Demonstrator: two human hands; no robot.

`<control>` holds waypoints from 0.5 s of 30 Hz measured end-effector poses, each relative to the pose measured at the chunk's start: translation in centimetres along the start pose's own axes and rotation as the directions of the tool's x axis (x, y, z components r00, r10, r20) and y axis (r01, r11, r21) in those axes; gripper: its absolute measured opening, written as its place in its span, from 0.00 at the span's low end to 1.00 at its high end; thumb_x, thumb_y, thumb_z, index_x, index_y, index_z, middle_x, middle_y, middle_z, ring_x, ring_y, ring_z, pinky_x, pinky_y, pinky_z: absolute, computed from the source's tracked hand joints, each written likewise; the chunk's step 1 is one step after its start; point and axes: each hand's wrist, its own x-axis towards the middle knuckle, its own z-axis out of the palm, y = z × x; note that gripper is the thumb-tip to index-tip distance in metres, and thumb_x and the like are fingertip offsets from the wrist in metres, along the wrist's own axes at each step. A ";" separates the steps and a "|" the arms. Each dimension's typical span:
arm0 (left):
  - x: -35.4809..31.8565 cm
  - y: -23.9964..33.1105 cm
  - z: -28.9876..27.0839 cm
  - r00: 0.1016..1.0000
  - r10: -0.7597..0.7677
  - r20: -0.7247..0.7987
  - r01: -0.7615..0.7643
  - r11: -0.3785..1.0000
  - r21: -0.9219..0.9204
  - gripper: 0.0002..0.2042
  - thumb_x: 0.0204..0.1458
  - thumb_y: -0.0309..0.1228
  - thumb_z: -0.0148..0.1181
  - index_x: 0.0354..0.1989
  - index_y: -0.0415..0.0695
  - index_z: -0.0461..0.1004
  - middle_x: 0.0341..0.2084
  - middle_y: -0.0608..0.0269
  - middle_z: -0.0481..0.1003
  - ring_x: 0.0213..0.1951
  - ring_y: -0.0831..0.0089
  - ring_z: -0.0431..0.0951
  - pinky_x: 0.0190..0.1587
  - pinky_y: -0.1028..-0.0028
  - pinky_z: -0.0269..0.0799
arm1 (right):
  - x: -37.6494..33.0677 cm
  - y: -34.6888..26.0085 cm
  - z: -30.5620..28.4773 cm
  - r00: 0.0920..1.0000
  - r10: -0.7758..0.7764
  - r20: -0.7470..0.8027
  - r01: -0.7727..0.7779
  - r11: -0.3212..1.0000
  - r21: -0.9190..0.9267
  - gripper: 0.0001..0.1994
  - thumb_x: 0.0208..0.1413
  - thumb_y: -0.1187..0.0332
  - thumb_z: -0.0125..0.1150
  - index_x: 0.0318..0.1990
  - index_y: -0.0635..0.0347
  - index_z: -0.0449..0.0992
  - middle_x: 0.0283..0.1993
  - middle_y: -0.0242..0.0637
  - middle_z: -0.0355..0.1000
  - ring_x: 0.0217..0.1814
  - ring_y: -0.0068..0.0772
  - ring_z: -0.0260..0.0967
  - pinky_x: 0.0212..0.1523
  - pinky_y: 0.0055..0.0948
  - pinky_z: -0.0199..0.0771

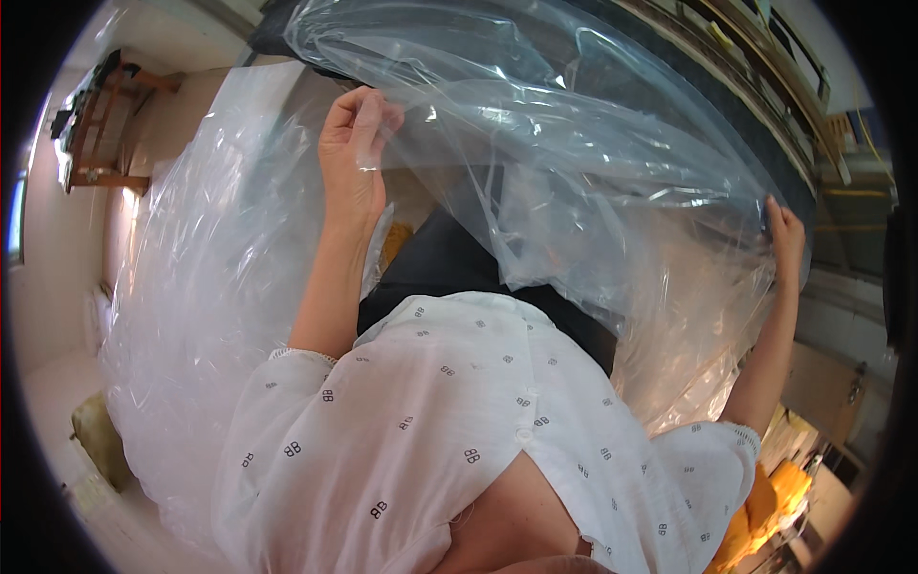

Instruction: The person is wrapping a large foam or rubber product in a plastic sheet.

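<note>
Your left grip (352, 143) is clamped on the clear plastic sheet (593, 129), and your right grip (786, 237) pinches its right edge; it spreads (thin and shiny) between them, partly over the dark counter (703, 81).

Pale wall (59, 277) at left, bright window (17, 215) at far-left edge. Brown wooden furniture (113, 180) stands upper left; beige panel (819, 390) lower right.
</note>
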 end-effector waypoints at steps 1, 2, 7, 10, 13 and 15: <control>0.5 0.8 0.3 0.998 0.061 0.002 -0.061 0.998 -0.034 0.08 0.52 0.28 0.54 0.39 0.42 0.68 0.30 0.65 0.72 0.35 0.74 0.73 0.44 0.72 0.69 | 0.1 0.2 0.1 1.000 -0.005 0.007 0.005 1.000 -0.004 0.23 0.52 0.53 0.56 0.15 0.61 0.59 0.15 0.25 0.49 0.20 0.16 0.45 0.20 0.23 0.46; 0.8 1.4 1.2 0.997 0.078 -0.004 -0.078 0.996 -0.036 0.08 0.52 0.28 0.54 0.39 0.42 0.68 0.30 0.65 0.72 0.35 0.74 0.73 0.44 0.72 0.69 | -0.1 -0.2 0.0 1.000 -0.021 0.002 0.021 1.000 0.003 0.23 0.52 0.53 0.56 0.15 0.61 0.59 0.15 0.25 0.49 0.20 0.16 0.45 0.20 0.23 0.46; 3.6 4.8 1.0 0.976 -0.012 0.219 0.081 0.948 -0.308 0.05 0.57 0.29 0.44 0.35 0.43 0.66 0.24 0.69 0.66 0.24 0.81 0.65 0.23 0.82 0.60 | -0.4 -0.8 -0.9 0.994 -0.064 0.091 0.057 0.996 0.071 0.20 0.54 0.58 0.54 0.17 0.56 0.58 0.18 0.22 0.48 0.22 0.14 0.43 0.21 0.20 0.44; 9.3 11.2 2.3 0.967 0.254 -0.007 -0.254 0.967 0.012 0.06 0.55 0.31 0.46 0.33 0.44 0.67 0.21 0.72 0.63 0.21 0.85 0.60 0.18 0.84 0.52 | -2.1 -5.8 -2.3 0.972 -0.066 0.228 -0.008 0.950 0.312 0.16 0.51 0.60 0.56 0.19 0.56 0.62 0.19 0.20 0.51 0.22 0.12 0.45 0.21 0.18 0.46; 18.7 15.7 -2.8 0.804 0.591 0.067 -0.543 0.684 0.487 0.08 0.54 0.32 0.49 0.32 0.41 0.68 0.22 0.68 0.66 0.24 0.81 0.65 0.22 0.80 0.59 | -3.4 -11.1 -3.4 0.742 -0.229 0.630 -0.107 0.887 0.449 0.11 0.47 0.63 0.59 0.22 0.57 0.67 0.20 0.20 0.57 0.23 0.12 0.50 0.24 0.15 0.50; 24.8 16.5 -6.0 0.567 0.748 0.344 -0.538 0.020 0.843 0.11 0.53 0.34 0.49 0.34 0.38 0.70 0.24 0.60 0.72 0.28 0.72 0.72 0.31 0.72 0.68 | -4.1 -13.2 -2.9 0.611 -0.240 0.754 -0.190 0.881 0.434 0.09 0.45 0.64 0.59 0.23 0.58 0.68 0.21 0.21 0.59 0.24 0.12 0.53 0.27 0.15 0.53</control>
